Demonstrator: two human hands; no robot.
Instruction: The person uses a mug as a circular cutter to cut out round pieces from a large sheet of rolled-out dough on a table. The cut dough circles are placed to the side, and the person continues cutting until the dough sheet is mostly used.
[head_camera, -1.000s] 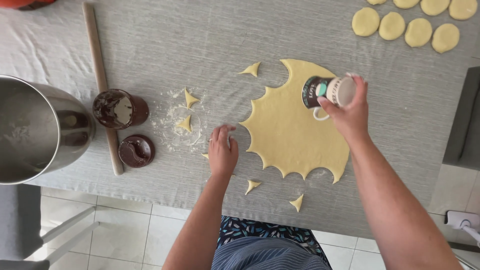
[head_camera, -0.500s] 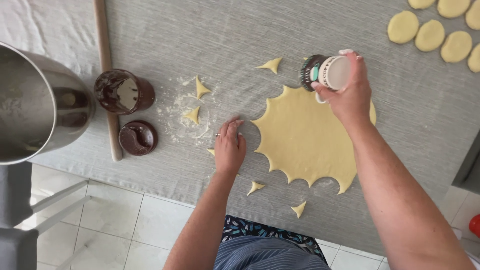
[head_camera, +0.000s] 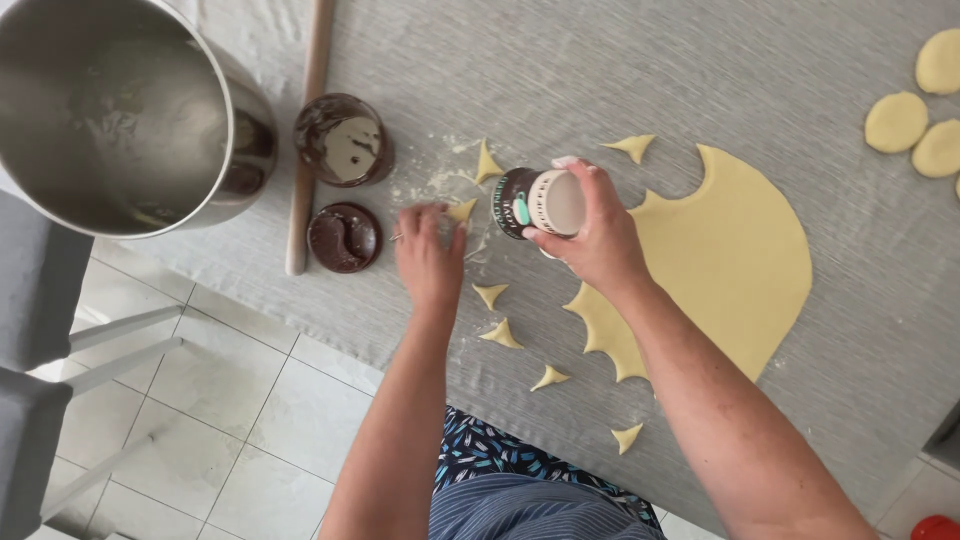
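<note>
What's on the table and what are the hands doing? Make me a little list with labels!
Left hand: fingertips on a small dough scrap
Right hand: holds a round jar on its side above the cloth
Dough sheet: flat, yellow, edge scalloped where rounds were cut
Cut rounds: lying apart at the far right
Scraps: little pointed pieces scattered near the hands
Open brown jar: beside the rolling pin, its lid lying below it
Metal bowl: big, at the left
Table cover: grey cloth

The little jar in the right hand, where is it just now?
The jar lies sideways in the right hand, above the grey cloth, left of the dough sheet.
</note>
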